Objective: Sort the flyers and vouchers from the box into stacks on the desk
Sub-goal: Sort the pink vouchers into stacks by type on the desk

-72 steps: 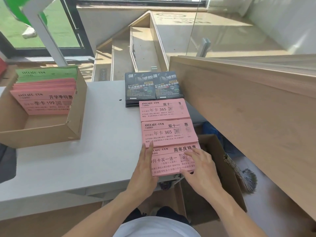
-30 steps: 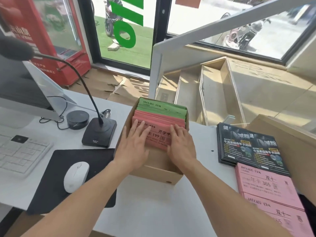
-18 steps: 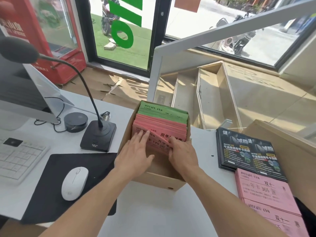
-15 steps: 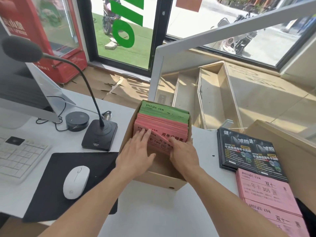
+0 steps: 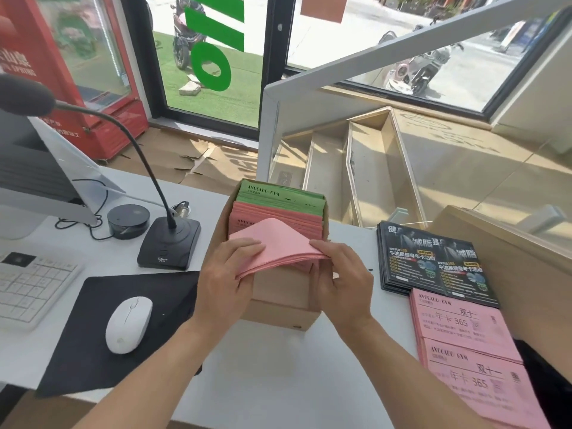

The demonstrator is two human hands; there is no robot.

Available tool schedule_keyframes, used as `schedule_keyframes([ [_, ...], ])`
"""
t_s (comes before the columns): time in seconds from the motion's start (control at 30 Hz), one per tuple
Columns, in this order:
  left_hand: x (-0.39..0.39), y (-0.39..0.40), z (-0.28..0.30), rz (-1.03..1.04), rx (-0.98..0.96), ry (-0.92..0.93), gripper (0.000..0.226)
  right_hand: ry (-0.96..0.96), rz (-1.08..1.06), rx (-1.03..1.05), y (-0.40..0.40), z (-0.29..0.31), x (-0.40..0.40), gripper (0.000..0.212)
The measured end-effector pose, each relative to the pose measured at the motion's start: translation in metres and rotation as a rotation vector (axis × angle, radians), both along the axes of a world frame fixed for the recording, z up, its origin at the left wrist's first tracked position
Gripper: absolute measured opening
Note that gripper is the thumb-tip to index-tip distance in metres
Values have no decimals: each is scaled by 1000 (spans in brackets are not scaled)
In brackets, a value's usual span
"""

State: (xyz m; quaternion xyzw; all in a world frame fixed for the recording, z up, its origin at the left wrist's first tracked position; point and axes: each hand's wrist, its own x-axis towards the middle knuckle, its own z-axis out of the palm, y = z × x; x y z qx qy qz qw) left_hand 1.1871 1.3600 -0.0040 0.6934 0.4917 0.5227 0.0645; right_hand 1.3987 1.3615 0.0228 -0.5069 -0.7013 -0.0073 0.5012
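Observation:
A cardboard box stands mid-desk, holding pink vouchers with green vouchers behind them. Above the box's front, both hands hold a bundle of pink vouchers, blank backs up and bent over. My left hand grips its left end and my right hand pinches its right edge. To the right on the desk lie a stack of black flyers and two pink voucher stacks.
Left of the box stands a gooseneck microphone base with a round black puck. A white mouse lies on a black mat, beside a keyboard. A wooden counter rises on the right.
My gaze swung from the desk stacks to the box. Both hands went into the box, thumbed through the pink vouchers, and have lifted a bundle out, tipped back-side up.

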Motion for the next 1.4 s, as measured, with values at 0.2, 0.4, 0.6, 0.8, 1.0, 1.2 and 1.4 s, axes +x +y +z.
schedule_keyframes([
  [0.2, 67, -53, 30, -283, 60, -14, 26, 413, -101, -148, -72, 24, 60, 26],
  [0.4, 104, -101, 6, -409, -215, 42, 26, 429, -138, -556, -139, 4, 121, 38],
  [0.6, 98, -131, -29, -281, -487, 100, 42, 448, -35, -892, -172, -30, 127, 50],
  [0.8, 104, -154, -36, -164, -613, -53, 58, 433, -13, -929, -184, -41, 134, 54],
  [1.0, 141, -168, -24, 1, -755, -446, 62, 674, -32, -1055, -176, -46, 158, 23],
  [1.2, 202, -183, -17, -122, -831, -404, 79, 683, -123, -877, -210, -35, 221, 30],
  [1.4, 280, -201, -34, -316, -1017, -86, 90, 620, -417, -827, -266, -56, 296, 47],
])
